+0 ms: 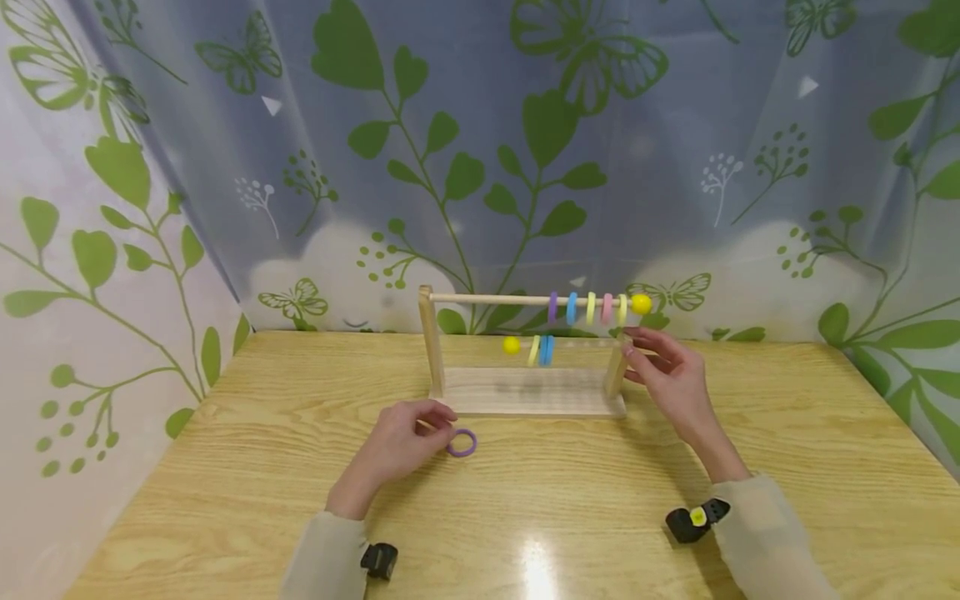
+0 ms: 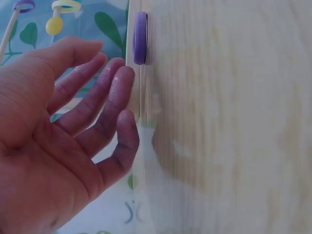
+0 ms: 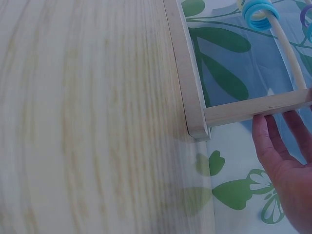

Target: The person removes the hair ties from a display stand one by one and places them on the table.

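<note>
A purple ring [image 1: 462,443] lies on the table in front of a wooden rack [image 1: 525,392]. My left hand [image 1: 408,437] is beside that ring, fingers loosely bent; the left wrist view shows the ring [image 2: 140,38] just past the fingertips, with nothing held. At the rack's right post [image 1: 617,367], my right hand [image 1: 671,375] touches the outer side with its fingertips, also seen in the right wrist view on the post [image 3: 258,108]. The upper rod [image 1: 487,298] carries several purple, blue, yellow and pink rings. On the lower rod hang a yellow ring [image 1: 533,351] and blue rings [image 1: 547,351].
A yellow ball [image 1: 641,304] caps the upper rod's right end, and another yellow ball [image 1: 511,345] the lower rod's left end. The left post [image 1: 432,342] stands upright on the base. Behind the wooden table [image 1: 570,492] hangs a leaf-patterned curtain [image 1: 480,233].
</note>
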`<state>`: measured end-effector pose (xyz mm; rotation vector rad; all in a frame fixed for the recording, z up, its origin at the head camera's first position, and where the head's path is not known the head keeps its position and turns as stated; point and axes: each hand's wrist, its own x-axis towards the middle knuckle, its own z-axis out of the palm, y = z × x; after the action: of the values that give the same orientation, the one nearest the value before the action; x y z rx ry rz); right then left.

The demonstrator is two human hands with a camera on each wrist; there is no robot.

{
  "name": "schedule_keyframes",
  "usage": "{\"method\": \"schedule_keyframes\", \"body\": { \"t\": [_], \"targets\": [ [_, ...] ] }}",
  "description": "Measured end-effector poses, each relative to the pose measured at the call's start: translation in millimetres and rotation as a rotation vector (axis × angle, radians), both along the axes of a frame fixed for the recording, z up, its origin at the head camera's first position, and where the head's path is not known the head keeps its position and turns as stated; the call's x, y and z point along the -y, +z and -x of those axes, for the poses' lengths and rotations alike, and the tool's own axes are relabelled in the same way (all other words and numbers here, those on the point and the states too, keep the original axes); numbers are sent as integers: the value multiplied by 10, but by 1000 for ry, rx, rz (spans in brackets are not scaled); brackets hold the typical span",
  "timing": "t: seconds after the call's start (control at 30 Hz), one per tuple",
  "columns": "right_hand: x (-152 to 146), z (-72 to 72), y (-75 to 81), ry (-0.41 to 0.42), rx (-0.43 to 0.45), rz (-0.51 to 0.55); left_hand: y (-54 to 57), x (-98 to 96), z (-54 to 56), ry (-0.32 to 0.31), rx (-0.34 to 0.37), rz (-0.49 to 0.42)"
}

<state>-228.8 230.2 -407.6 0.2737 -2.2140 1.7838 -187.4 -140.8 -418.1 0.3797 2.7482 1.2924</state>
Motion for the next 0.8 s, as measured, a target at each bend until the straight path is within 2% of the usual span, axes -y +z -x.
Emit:
{"method": "schedule_keyframes", "body": {
  "t": [0.23,0.47,0.8],
  "targets": [
    [-1,-3,10,2,4,8,29,-89,-14,6,-18,-69],
    [-4,3,4,6,11,19,66,-216,-20,24,-64,-181],
    [-11,5,-2,8,7,15,86,-400,-15,53,-133,-268]
  ]
}}
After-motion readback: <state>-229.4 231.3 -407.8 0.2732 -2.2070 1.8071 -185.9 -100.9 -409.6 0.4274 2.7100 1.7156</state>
